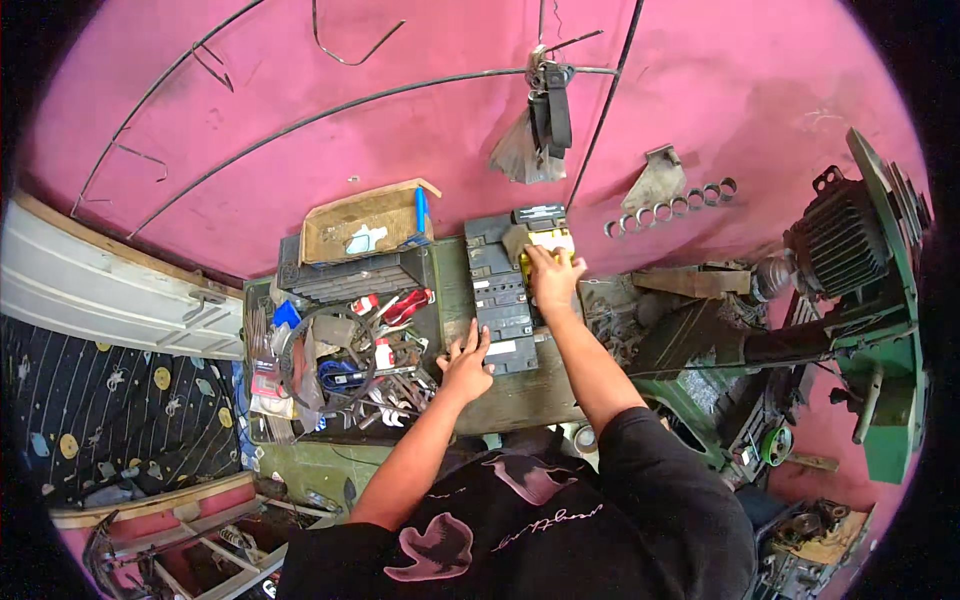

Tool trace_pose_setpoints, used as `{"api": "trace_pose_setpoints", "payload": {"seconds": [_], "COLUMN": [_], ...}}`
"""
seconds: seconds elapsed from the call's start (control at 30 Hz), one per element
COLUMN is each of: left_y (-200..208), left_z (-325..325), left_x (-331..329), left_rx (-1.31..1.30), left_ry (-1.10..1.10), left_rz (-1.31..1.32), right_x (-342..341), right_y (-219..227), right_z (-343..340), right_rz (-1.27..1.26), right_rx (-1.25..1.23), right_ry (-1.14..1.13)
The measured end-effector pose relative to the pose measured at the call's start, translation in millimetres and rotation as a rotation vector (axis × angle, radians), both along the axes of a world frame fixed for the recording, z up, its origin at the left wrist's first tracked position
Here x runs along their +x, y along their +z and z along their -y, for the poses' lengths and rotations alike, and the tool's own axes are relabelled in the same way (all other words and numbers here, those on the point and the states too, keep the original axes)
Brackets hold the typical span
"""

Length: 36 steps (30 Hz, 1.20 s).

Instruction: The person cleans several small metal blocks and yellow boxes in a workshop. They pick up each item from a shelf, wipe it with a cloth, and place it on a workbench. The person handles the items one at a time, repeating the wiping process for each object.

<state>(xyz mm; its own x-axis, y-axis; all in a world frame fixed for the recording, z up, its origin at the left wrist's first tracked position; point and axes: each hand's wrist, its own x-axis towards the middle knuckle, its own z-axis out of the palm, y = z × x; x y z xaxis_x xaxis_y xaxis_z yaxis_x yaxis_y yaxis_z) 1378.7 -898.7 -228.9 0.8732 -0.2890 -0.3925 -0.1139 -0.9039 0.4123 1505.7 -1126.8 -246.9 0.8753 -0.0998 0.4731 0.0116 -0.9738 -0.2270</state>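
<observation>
A row of black, box-shaped batteries (499,290) runs away from me along the bench. At its far right stands a box with a yellow top (550,241), and my right hand (552,283) reaches over it with bent fingers gripping it. Just left of those fingers is a grey-brown flat piece (515,241); whether the hand touches it I cannot tell. My left hand (466,371) rests by the near left edge of the row, its fingers spread and nothing in them.
Loose tools and parts (385,375) crowd the bench on the left. Behind them, an open cardboard box (320,237) sits on stacked dark cases (350,278). A green machine with a motor (845,240) stands at right. Straps and a bag (545,125) hang on the pink wall.
</observation>
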Motion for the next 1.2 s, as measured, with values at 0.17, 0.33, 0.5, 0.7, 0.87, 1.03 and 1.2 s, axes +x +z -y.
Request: {"api": "trace_pose_setpoints", "payload": {"seconds": [0.17,0.33,0.5,0.7,0.87,1.03,1.2], "left_y": [3,3,5,4,3,14,12], "left_z": [-4,0,-1,-3,-1,0,-4], "left_x": [1,2,3,2,2,3,2], "left_rx": [0.004,0.028,0.029,0.027,0.010,0.015,0.013], "left_ry": [-0.019,-0.023,-0.040,-0.022,-0.021,-0.031,-0.021], "left_rz": [-0.022,-0.003,0.000,-0.025,-0.017,-0.050,-0.058], "right_x": [11,13,-6,-53,-23,-17,-24], "right_y": [6,3,-11,-17,-30,-37,-14], "right_z": [34,1,-24,31,9,-16,38], "right_rz": [-0.131,0.038,0.179,-0.089,-0.047,0.019,-0.100], "right_rx": [0.056,0.160,0.046,0.154,0.096,0.121,0.008], "right_ry": [-0.215,-0.262,0.059,-0.286,-0.491,-0.131,-0.322]}}
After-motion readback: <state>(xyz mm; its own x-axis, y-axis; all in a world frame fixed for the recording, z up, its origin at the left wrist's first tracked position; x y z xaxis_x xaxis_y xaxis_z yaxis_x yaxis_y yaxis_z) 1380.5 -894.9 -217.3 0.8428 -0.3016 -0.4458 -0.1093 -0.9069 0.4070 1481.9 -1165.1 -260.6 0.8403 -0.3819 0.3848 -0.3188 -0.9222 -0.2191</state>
